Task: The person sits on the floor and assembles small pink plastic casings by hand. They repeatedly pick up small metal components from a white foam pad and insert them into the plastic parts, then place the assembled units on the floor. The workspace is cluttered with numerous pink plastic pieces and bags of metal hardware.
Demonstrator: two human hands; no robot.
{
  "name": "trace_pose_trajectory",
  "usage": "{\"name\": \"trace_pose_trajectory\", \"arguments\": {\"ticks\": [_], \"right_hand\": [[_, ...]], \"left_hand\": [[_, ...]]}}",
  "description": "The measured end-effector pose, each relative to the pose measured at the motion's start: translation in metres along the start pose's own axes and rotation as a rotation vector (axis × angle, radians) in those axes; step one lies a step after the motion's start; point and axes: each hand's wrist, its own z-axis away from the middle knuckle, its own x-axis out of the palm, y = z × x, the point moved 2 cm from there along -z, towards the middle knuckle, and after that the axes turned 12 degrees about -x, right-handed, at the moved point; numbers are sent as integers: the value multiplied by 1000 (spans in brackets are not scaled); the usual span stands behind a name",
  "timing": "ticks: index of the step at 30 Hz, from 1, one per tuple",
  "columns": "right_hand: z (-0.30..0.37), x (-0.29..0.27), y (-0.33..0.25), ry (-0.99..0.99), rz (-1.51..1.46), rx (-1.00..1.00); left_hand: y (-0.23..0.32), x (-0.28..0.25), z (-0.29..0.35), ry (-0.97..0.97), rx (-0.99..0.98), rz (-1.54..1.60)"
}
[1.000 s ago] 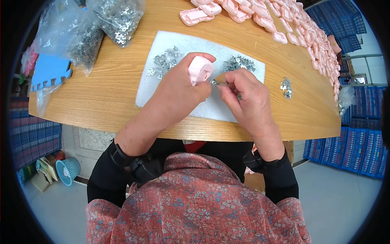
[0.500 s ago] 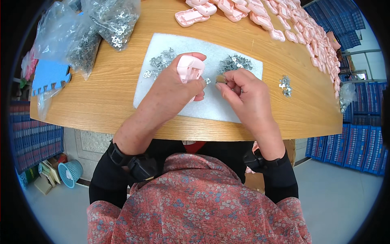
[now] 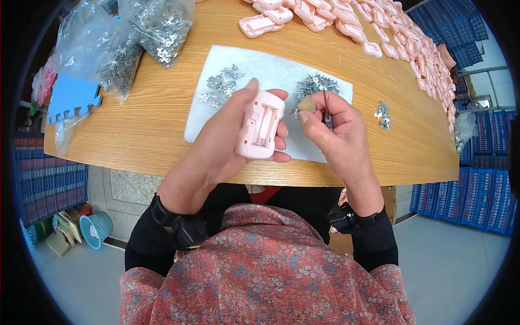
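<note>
My left hand (image 3: 216, 132) is wrapped round a pink plastic casing (image 3: 252, 125), with its open battery compartment facing up. Inside the compartment, metal shows at the near end. To the right, my right hand (image 3: 344, 124) pinches a small metal contact piece (image 3: 296, 112) beside a tan fingertip cover (image 3: 307, 104). A thin dark tool (image 3: 327, 108), its kind unclear, is tucked among the same fingers. Both hands are above a white foam sheet (image 3: 203, 116). On it lie loose metal contacts (image 3: 223, 84) at the left and a denser heap of metal contacts (image 3: 317, 85) at the right.
Many pink casings (image 3: 374, 27) spread over the table's far right. Plastic bags of metal parts (image 3: 162, 32) and a blue foam mat (image 3: 73, 100) occupy the left. A small cluster of contacts (image 3: 383, 115) lies right of the sheet. A blue basket (image 3: 96, 230) stands on the floor.
My left hand has turned the casing so its compartment faces up, bringing it nearer to me. My right hand has shifted slightly right and rolled open, showing the metal piece and the thin tool.
</note>
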Motion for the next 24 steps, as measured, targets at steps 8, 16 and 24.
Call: {"name": "trace_pose_trajectory", "arguments": {"ticks": [8,16,24], "right_hand": [[1,9,-11,-54,207,-261],[4,14,-15,-88,468,-418],[9,15,-14,-132,534,-414]], "left_hand": [[-15,1,3,-70,-76,158],[-22,1,3,-61,-109,167],[-25,0,0,23,-135,85]]}}
